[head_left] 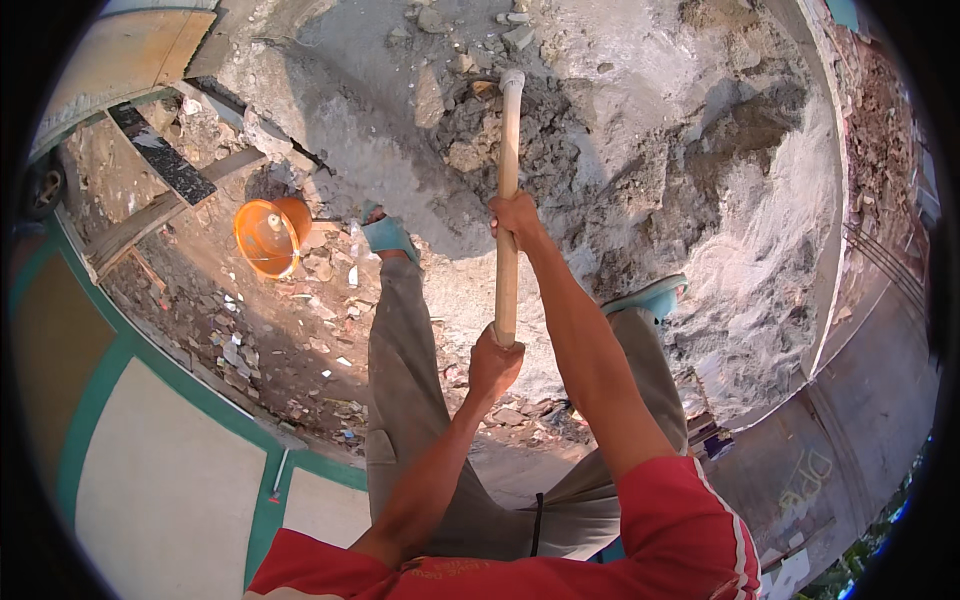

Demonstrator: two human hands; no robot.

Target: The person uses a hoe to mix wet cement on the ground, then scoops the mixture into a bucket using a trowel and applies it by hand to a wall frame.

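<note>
Both of my hands are closed around the pale wooden handle of a hoe (508, 280), which points away from me. My left hand (495, 364) grips its near end, low in the middle of the view. Farther up the shaft, my right hand (515, 218) wraps around it. The handle's far end, with a whitish collar, reaches over a clumpy heap of grey wet mortar (545, 150); the blade itself is hidden. Grey powder and mortar (740, 260) spread to the right of the heap.
My feet in light-blue footwear (390, 236) stand either side of the handle. An orange bucket (270, 240) lies tilted on rubble at left, near wooden planks (130, 235). A green-framed wall (170, 460) borders the lower left; a concrete edge (835, 200) runs along the right.
</note>
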